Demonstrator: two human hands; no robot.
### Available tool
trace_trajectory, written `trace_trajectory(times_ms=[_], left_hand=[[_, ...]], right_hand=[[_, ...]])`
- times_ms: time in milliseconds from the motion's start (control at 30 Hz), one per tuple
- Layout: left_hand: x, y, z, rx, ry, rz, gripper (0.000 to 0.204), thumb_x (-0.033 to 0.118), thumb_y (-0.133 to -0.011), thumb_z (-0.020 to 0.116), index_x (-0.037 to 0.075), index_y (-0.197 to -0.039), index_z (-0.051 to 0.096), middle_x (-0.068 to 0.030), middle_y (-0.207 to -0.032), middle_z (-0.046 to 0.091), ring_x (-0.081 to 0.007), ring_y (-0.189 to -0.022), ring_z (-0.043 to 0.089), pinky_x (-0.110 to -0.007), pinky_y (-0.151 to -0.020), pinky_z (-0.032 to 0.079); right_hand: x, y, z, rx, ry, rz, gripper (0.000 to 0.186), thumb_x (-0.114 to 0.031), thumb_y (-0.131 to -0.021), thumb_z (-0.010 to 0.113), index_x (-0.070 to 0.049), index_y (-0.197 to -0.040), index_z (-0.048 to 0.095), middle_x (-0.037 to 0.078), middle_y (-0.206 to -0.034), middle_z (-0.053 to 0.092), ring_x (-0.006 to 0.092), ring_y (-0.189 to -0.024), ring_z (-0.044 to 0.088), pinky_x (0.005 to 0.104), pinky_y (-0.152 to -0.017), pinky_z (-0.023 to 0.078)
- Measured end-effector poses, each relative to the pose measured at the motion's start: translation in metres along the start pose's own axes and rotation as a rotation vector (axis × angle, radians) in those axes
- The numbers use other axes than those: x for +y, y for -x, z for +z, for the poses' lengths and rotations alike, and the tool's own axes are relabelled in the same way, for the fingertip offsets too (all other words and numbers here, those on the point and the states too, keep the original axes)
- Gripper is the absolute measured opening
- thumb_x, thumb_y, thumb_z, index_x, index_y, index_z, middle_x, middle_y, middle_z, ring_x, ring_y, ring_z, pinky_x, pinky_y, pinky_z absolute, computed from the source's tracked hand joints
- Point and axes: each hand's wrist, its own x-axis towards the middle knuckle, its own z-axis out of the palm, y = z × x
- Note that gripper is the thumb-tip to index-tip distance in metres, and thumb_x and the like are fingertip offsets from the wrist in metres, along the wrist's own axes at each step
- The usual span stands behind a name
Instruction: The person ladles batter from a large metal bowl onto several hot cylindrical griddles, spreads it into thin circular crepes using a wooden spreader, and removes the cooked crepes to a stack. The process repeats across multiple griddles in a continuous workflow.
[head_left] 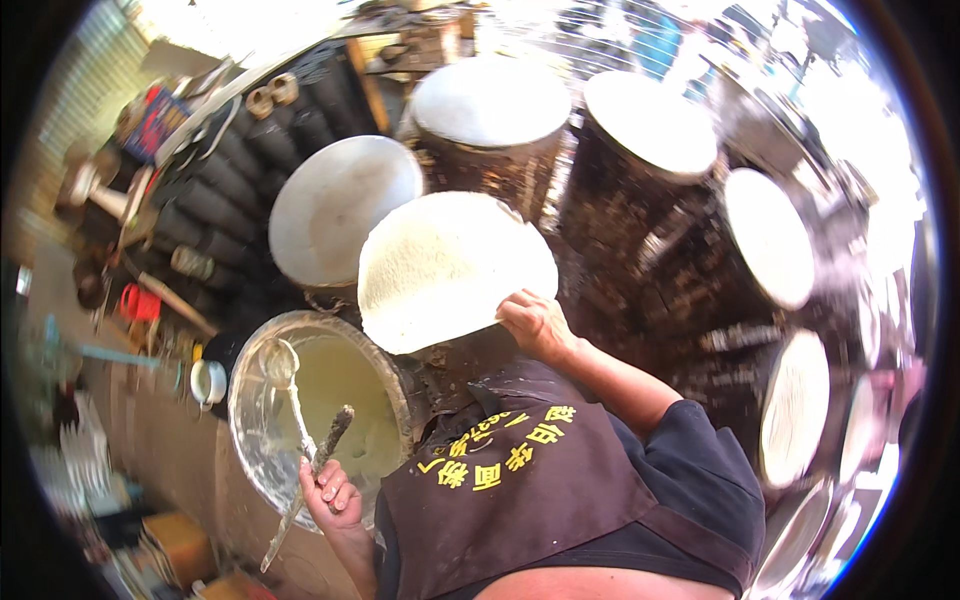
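My right hand (537, 325) pinches the lower right edge of a thin, pale pancake (445, 265). The pancake hangs in the air in front of my chest, spread out as a broad sheet. My left hand (332, 497) is closed round two things at once: a long-handled ladle (279, 364) and a rough, crusted stick (335, 437). The ladle's round bowl is over a large translucent tub (238, 400) of pale, milky batter (345, 385). Smears of batter coat the tub's wall.
Several round griddles stand in an arc on dark drum-like stoves, including a grey one (345, 205), a far one (490, 100) and white-topped ones (650, 120) to the right. Left of the tub are a small white-rimmed pot (208, 382), a red container (140, 303) and stacked dark cylinders (215, 200).
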Motion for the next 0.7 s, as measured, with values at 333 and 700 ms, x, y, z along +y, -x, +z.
trace_trajectory(times_ms=[333, 700], left_hand=[[0.056, -0.036, -0.014, -0.114, -0.200, -0.477, 0.039, 0.033, -0.099, 0.046, 0.009, -0.070, 0.037, 0.0000, -0.061, 0.036, -0.0081, -0.038, 0.029, -0.022, -0.031, 0.026], [-0.026, -0.023, 0.018, 0.042, -0.900, -0.542, 0.027, 0.025, -0.095, 0.049, 0.015, -0.072, 0.042, 0.0032, -0.058, 0.035, -0.0113, -0.042, 0.031, -0.027, -0.040, 0.030]], right_hand=[[-0.079, 0.229, -0.056, 0.117, 0.413, 0.933, 0.005, -0.009, -0.079, 0.053, -0.007, -0.082, 0.057, 0.012, -0.083, 0.059, 0.0303, -0.086, 0.061, 0.0414, -0.071, 0.050], [-0.233, 0.483, -0.207, 1.342, -0.002, 1.261, 0.009, -0.003, -0.077, 0.068, -0.008, -0.073, 0.063, 0.001, -0.073, 0.063, 0.0102, -0.066, 0.057, 0.0275, -0.061, 0.050]])
